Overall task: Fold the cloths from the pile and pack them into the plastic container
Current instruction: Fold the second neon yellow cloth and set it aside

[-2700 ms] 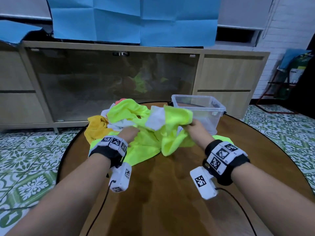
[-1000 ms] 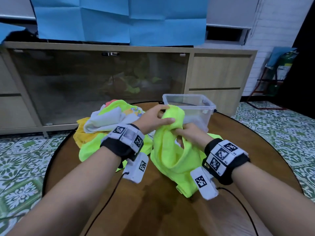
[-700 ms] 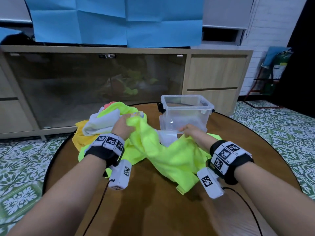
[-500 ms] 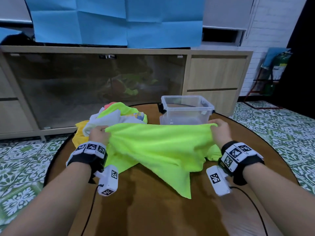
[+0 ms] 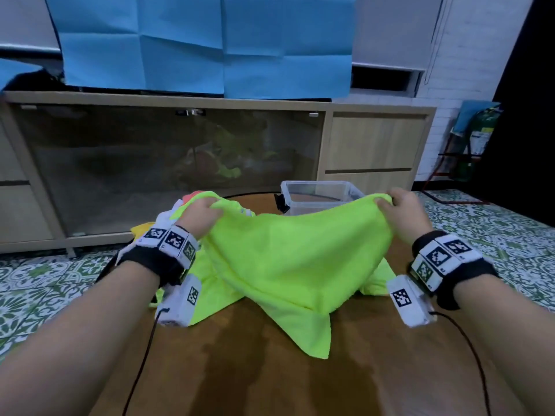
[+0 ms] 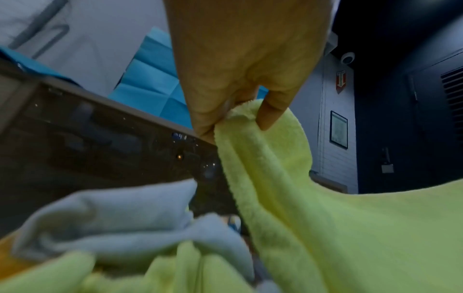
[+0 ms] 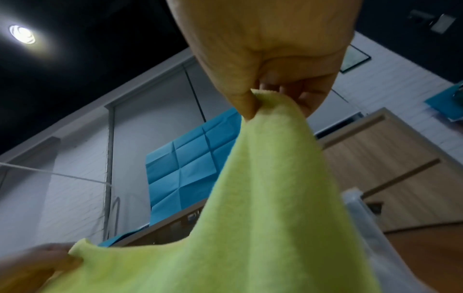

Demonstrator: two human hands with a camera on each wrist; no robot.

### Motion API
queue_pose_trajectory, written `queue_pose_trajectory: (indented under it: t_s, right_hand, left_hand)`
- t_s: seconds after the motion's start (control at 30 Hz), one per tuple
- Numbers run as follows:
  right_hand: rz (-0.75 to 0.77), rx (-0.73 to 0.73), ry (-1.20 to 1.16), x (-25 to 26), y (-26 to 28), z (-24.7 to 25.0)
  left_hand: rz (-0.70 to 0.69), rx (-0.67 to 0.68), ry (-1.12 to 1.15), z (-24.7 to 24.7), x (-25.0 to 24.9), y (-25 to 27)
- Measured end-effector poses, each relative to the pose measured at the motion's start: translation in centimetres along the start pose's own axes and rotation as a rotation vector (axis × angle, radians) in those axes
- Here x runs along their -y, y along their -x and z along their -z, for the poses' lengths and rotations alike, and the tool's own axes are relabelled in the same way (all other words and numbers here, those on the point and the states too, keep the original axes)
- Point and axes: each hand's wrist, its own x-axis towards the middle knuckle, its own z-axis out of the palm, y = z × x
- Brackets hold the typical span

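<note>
- Your left hand (image 5: pixel 198 217) pinches one top corner of the neon-green terry cloth (image 5: pixel 288 259); your right hand (image 5: pixel 401 216) pinches the other.
- The cloth hangs spread between them, its lower point trailing on the round wooden table (image 5: pixel 240 370) at 6 o'clock.
- Step in hand, as judged: opening the cloth for its first fold.
- Next: lay it flat toward 6 o'clock, where bare tabletop is open.
- Edges: the clear plastic container (image 5: pixel 318 196) stands at 12 o'clock, the pile of mixed cloths (image 5: pixel 168 217) at 10 o'clock.

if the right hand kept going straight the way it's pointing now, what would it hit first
Probably the plastic container. The right hand, pinching a corner of the green cloth, points forward and a little inward, and the container stands just ahead on the table. Depth is unclear, so it may pass above the rim.
</note>
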Motion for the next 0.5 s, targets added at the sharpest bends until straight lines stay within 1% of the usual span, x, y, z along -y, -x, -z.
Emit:
queue_pose_trajectory:
  t_s: [0.1,0.17,0.27,0.37,0.43,0.5]
  right_hand:
    - [0.016,-0.111,-0.011,1.4,-1.0,4.3]
    - [0.038,-0.237,-0.077,2.6,-1.0,6.8]
    - [0.116,-0.428,-0.161,4.7,-0.3,10.7]
    - [0.22,-0.597,-0.241,7.0,0.8,14.1]
    - [0.254,-0.683,-0.269,8.6,1.3,15.9]
    - [0.264,-0.717,-0.276,10.0,1.5,17.2]
  left_hand:
    - [-0.07,-0.144,-0.011,3.0,-3.3,-0.2]
    - [-0.128,-0.266,0.039,4.5,-5.5,0.3]
    - [-0.217,-0.471,0.12,6.5,-9.2,1.9]
    - [-0.383,-0.613,0.232,8.8,-12.6,3.4]
    - [-0.45,-0.703,0.218,10.4,-14.4,4.3]
    - [-0.525,-0.77,0.207,11.5,-16.0,5.0]
